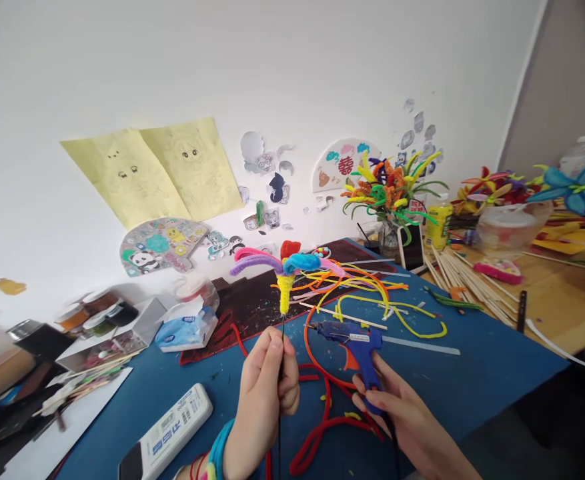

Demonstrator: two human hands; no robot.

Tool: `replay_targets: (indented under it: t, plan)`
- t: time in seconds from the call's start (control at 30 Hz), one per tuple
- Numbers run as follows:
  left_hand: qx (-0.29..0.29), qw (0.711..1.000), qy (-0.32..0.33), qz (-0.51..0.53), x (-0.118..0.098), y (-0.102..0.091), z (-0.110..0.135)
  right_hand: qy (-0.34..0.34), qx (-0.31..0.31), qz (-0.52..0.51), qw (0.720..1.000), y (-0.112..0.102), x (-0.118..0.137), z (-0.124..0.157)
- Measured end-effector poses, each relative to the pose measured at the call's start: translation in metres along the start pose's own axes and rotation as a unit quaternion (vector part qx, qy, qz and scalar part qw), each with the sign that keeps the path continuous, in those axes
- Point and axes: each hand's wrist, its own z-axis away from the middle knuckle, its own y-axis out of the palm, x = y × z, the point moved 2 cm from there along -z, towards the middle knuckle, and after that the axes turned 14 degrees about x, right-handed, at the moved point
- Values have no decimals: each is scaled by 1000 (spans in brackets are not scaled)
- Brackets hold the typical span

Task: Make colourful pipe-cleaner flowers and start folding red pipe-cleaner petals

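Note:
Upright in front of me is a pipe cleaner flower (285,293), its dark thin stem pinched in my left hand (267,380). Its base is wrapped in yellow, with purple, pink, red and blue petals spreading at the top. My right hand (392,407) grips the handle of a blue hot glue gun (357,340), whose nozzle points left toward the stem without touching it. A clear glue stick (422,345) extends from the gun's back. Red pipe cleaners (327,420) lie on the blue table mat (232,407) below both hands.
Loose yellow and orange pipe cleaners (387,293) spread behind the glue gun. A tissue pack (186,327) and a white box (172,433) sit on the left. At the back right stand a vase of pipe cleaner flowers (389,240) and wooden sticks (472,287).

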Motion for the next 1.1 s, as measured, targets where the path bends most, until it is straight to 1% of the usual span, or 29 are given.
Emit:
replay_targets:
  t: [0.07, 0.1, 0.2, 0.27, 0.33, 0.4, 0.43, 0.5, 0.53, 0.57, 0.6, 0.7, 0.73, 0.77, 0.9, 0.97, 1.03, 1.1]
  plan:
    - [0, 1000, -1, -2, 1, -1, -1, -4, -40, 3, 999, -6, 3, 2]
    - [1, 1000, -2, -2, 2, -1, -2, -1, -50, 14, 999, -9, 5, 2]
    - [7, 1000, -4, -6, 4, -2, -3, 17, -56, 78, 995, -19, 11, -1]
    - [6, 1000, -4, -7, 4, -3, -4, 8, -68, 124, 990, -29, 14, -6]
    - [2, 1000, -3, -7, 5, -3, -5, -13, -105, 171, 980, -42, 16, -12]
    - [-2, 1000, -4, -8, 6, -3, -6, -38, -155, 247, 956, -56, 18, -15]
    - [-2, 1000, -5, -8, 6, -3, -7, -51, -178, 301, 936, -62, 19, -17]
    - [-2, 1000, -7, -10, 7, -2, -8, -75, -209, 413, 883, -72, 23, -18]
    - [-2, 1000, -8, -9, 7, -2, -8, -82, -216, 453, 861, -75, 24, -18]
    - [-1, 1000, -11, -9, 8, -1, -8, -85, -219, 478, 846, -78, 26, -17]
    - [-1, 1000, -13, -7, 8, -1, -8, -82, -218, 488, 841, -80, 28, -17]
    - [-1, 1000, -16, -4, 9, -2, -8, -57, -192, 487, 850, -84, 31, -18]
    - [-1, 1000, -17, -3, 10, -3, -8, -51, -180, 501, 845, -85, 31, -18]
    - [0, 1000, -18, -2, 11, -3, -8, -47, -172, 522, 834, -86, 30, -19]
    - [2, 1000, -24, 0, 13, -4, -9, -41, -185, 615, 766, -86, 25, -25]
    - [4, 1000, -25, 0, 13, -3, -10, -38, -180, 662, 727, -81, 23, -27]
    - [3, 1000, -24, -2, 12, -3, -10, -37, -171, 714, 678, -71, 23, -27]
    - [1, 1000, -21, -5, 11, -3, -9, -38, -181, 760, 623, -61, 25, -25]
